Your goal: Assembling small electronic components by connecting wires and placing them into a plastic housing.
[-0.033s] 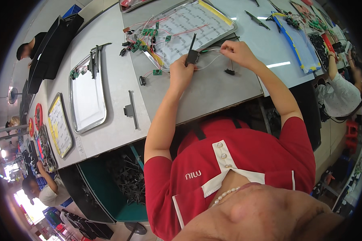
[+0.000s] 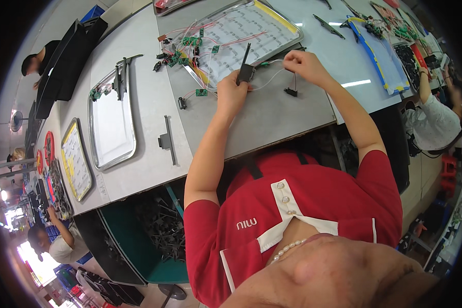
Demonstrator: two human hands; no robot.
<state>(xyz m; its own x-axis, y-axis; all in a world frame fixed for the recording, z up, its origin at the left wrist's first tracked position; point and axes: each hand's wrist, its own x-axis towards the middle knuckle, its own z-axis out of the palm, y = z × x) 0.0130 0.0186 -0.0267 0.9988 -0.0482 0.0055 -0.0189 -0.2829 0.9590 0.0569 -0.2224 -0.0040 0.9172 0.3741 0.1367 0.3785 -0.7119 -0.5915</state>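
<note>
My left hand (image 2: 232, 93) is closed on a black plastic housing (image 2: 246, 73) with a long thin arm pointing up and away. Thin pale wires (image 2: 270, 77) run from the housing to my right hand (image 2: 304, 66), whose fingers are pinched together on them. A small black connector-like part (image 2: 291, 92) dangles by a wire below the right hand. Left of my left hand, a small green circuit board (image 2: 201, 93) and a black part (image 2: 182, 103) lie on the grey table, joined by red and white wires.
Wired green boards (image 2: 190, 42) are heaped on the edge of a paper-lined metal tray (image 2: 287, 40). To the left are another tray (image 2: 134, 138) and a loose black housing (image 2: 164, 141). A bin (image 2: 161, 269) of black parts stands under the table. A co-worker (image 2: 436, 120) sits at right.
The dangling black part has shifted slightly left. My right hand has moved a little, and the wire between the hands hangs in a different curve. My left hand stays in place.
</note>
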